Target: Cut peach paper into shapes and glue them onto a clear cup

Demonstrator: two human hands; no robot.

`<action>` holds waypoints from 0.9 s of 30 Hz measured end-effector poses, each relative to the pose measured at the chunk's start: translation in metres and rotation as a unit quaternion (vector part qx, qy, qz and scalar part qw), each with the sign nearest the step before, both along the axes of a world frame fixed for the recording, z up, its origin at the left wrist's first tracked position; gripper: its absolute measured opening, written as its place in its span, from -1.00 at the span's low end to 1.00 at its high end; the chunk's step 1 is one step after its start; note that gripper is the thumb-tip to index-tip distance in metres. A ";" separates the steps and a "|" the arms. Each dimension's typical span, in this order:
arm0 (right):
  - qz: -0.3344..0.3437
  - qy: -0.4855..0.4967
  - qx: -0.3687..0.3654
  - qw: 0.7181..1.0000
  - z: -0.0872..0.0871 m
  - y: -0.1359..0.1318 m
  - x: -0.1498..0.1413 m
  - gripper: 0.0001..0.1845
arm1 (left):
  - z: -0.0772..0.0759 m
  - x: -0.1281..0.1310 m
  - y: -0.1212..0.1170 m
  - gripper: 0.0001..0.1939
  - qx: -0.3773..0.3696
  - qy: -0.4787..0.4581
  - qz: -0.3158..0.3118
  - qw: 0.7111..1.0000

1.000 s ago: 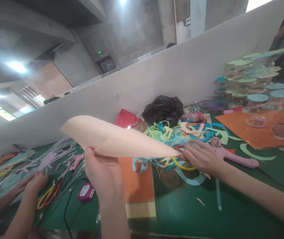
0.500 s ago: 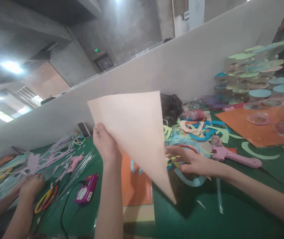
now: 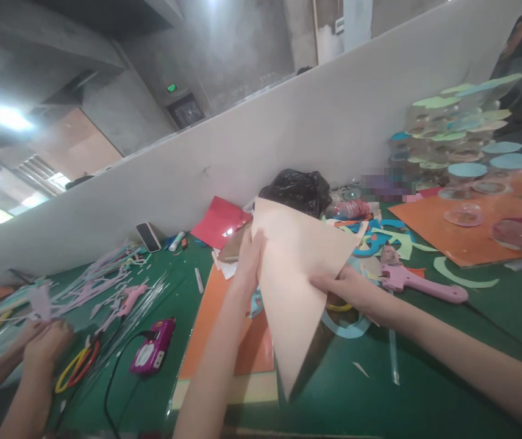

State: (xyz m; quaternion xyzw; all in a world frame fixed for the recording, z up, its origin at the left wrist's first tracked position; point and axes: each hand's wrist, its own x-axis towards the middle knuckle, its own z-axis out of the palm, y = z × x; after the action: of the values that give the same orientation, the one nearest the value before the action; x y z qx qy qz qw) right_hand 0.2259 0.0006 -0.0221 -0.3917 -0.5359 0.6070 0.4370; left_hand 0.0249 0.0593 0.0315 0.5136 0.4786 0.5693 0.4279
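A pale peach paper sheet (image 3: 295, 283) is held up over the green table (image 3: 425, 378), one corner pointing down. My left hand (image 3: 248, 259) pinches the sheet's left edge. Its right edge is met by my right hand (image 3: 344, 286), fingers curled against the paper, with yellow-handled scissors (image 3: 339, 306) lying just beneath that hand. Under the sheet lies an orange sheet (image 3: 224, 329) on top of a cream one.
A pink glue gun (image 3: 419, 283), coloured paper scraps (image 3: 380, 241), a black bag (image 3: 298, 190), a red sheet (image 3: 219, 221) and stacked clear domes (image 3: 460, 137) crowd the right. A purple device (image 3: 153, 346), a phone (image 3: 146, 236) and another person's hands (image 3: 41, 341) are at left.
The peach sheet has swung right and lower, its corner now pointing at the table. My left hand moved right with it; my right hand rose from the scissors to the sheet's right edge.
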 end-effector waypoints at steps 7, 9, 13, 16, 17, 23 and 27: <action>-0.047 0.173 -0.068 0.982 -0.003 0.006 0.004 -0.63 | -0.044 -0.002 -0.021 -0.51 -0.197 -0.209 -0.131 0.949; -0.055 0.174 -0.055 0.982 -0.006 0.009 0.004 -0.64 | -0.051 0.001 -0.025 -0.50 -0.193 -0.187 -0.157 0.950; -0.058 -0.009 0.068 0.996 -0.014 0.015 0.009 -0.65 | -0.058 0.004 -0.019 -0.51 -0.092 -0.031 -0.067 0.993; -0.105 -0.299 0.265 0.911 -0.019 0.015 0.018 -0.66 | -0.057 -0.002 -0.011 -0.55 0.005 0.021 0.070 0.997; -0.117 -0.391 0.320 0.855 -0.021 0.013 0.021 -0.66 | -0.056 -0.005 -0.009 -0.54 0.024 0.006 0.083 0.996; -0.096 -0.636 0.418 0.641 -0.036 0.008 0.019 -0.67 | -0.040 -0.017 -0.010 -0.58 0.039 -0.102 0.092 0.990; -0.081 -0.651 0.391 0.645 -0.036 0.010 0.013 -0.78 | -0.031 -0.018 -0.015 -0.58 0.010 -0.136 0.083 0.987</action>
State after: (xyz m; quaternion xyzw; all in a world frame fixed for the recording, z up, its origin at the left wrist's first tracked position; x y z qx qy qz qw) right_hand 0.2393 0.0108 -0.0580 -0.5203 -0.8361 -0.1089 0.1352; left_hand 0.0070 0.0441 0.0004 0.3944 0.4509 0.6720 0.4353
